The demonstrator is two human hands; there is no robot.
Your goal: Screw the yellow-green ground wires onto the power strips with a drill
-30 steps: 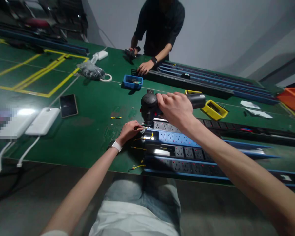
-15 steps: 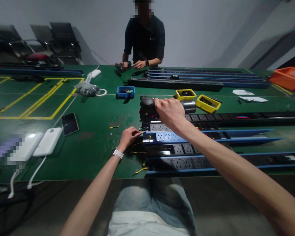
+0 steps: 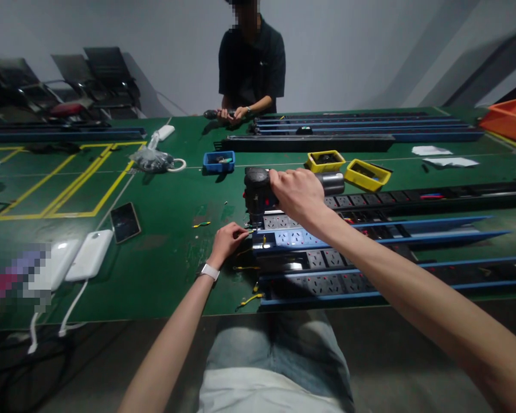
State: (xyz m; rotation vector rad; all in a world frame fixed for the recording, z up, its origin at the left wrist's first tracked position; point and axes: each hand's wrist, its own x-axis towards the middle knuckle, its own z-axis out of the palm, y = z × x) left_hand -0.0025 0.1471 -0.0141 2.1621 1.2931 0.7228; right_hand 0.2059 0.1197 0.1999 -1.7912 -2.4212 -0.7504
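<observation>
My right hand [image 3: 298, 192] is wrapped round a cordless drill [image 3: 258, 180], its dark nose pointing down at the left end of the power strips. Beside that end, my left hand [image 3: 230, 241] pinches what looks like a short yellow-green wire [image 3: 250, 231]; the fingertips partly hide it. Under the drill lies a blue-edged power strip [image 3: 284, 237] with a row of sockets. Nearer to me is another socket strip [image 3: 322, 284], with a yellow-green wire [image 3: 251, 300] sticking out of its end. One loose yellow-green wire [image 3: 201, 224] lies left of the drill.
Across the green table [image 3: 167, 287] a co-worker [image 3: 251, 63] holds a power tool [image 3: 217, 115] near more strips [image 3: 361, 126]. A blue bin [image 3: 219, 162], two yellow bins [image 3: 325, 161], a bagged cable [image 3: 152, 159], a phone [image 3: 125, 222] and white power banks [image 3: 89, 255] lie about.
The view has shifted slightly. My hands keep their places at the strip's end. The co-worker's hands have come together on their tool. At the far left, part of another hand now shows.
</observation>
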